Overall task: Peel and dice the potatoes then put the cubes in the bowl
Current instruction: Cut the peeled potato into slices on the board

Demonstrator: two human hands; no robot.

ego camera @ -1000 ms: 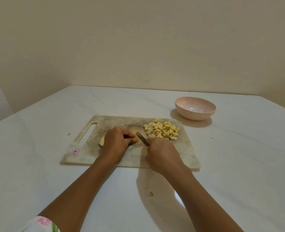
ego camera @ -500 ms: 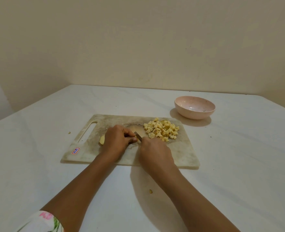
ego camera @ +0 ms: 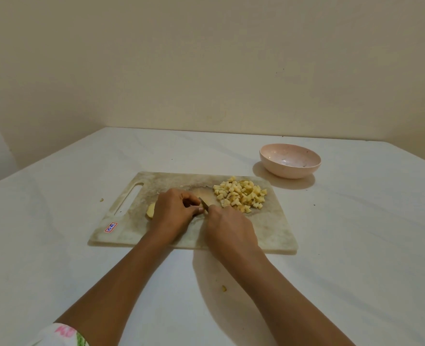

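Observation:
On the worn cutting board my left hand curls over a peeled potato piece, whose pale end shows at the hand's left. My right hand grips a knife; only a short stretch of blade shows between the two hands, against my left fingertips. A pile of several yellow potato cubes lies on the board's far right part. The pink bowl stands beyond the board to the right, with only a few specks inside.
The board lies on a white table set into a corner of cream walls. A potato scrap lies on the table near my right forearm, and a small bit sits left of the board's handle slot.
The knife blade has drawn closer to my left fingertips and less of it shows. My right hand shifted slightly left. The cube pile and bowl stay put.

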